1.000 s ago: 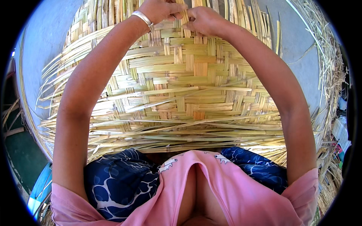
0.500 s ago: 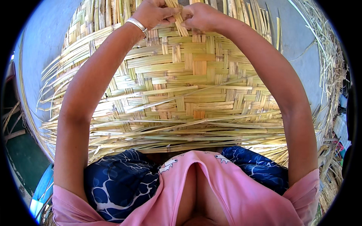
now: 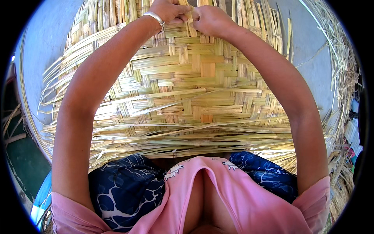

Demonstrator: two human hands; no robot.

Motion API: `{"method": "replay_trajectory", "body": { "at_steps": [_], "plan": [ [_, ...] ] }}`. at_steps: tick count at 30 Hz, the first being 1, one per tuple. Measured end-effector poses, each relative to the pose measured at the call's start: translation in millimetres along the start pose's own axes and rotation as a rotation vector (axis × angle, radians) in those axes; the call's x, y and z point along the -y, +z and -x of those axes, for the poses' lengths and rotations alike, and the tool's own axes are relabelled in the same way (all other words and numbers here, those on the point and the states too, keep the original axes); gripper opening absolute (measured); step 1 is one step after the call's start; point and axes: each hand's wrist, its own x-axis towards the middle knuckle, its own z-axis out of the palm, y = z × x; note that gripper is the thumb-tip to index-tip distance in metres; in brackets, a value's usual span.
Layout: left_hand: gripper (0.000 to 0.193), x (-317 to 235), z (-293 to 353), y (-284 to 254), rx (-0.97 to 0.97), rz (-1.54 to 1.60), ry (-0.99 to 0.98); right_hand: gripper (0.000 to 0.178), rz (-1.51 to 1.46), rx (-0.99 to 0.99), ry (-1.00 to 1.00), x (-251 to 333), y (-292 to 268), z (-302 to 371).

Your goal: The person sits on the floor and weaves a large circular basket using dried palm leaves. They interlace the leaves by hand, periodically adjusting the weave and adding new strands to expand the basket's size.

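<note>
A large mat (image 3: 206,70) of flat, yellow-green split strips, probably bamboo or cane, spreads out ahead of me, with loose ends along its sides. Both my arms reach to its far part. My left hand (image 3: 168,11), with a silver bangle on the wrist, is closed in a pinch on upright strips (image 3: 192,30) at the top edge of the view. Close on its right, my right hand (image 3: 213,20) has its fingers curled in against the same strips. The fingertips partly hide them, and their upper ends run out of view.
Long loose strips (image 3: 187,141) lie across the mat's near side by my knees. Grey floor (image 3: 44,58) shows around the mat. A heap of thin strips and shavings (image 3: 341,58) lines the right side. Something blue (image 3: 42,199) sits at the lower left.
My left hand has shifted a little to the right, closer to the right hand. The right hand has moved slightly right and nearer. The pinched strips now stand more upright.
</note>
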Motion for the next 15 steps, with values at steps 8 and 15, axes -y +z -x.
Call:
{"method": "replay_trajectory", "body": {
  "at_steps": [8, 15],
  "plan": [
    [0.024, -4.7, 17.1, 4.0, -0.003, -0.074, -0.050, 0.016, 0.002, -0.021, -0.016, -3.3, 1.3, 16.3],
    [0.016, -13.5, 7.3, 5.0, 0.068, -0.096, -0.011, 0.020, -0.457, 0.156, 0.116, -7.3, -7.3, 14.0]
  ]
}}
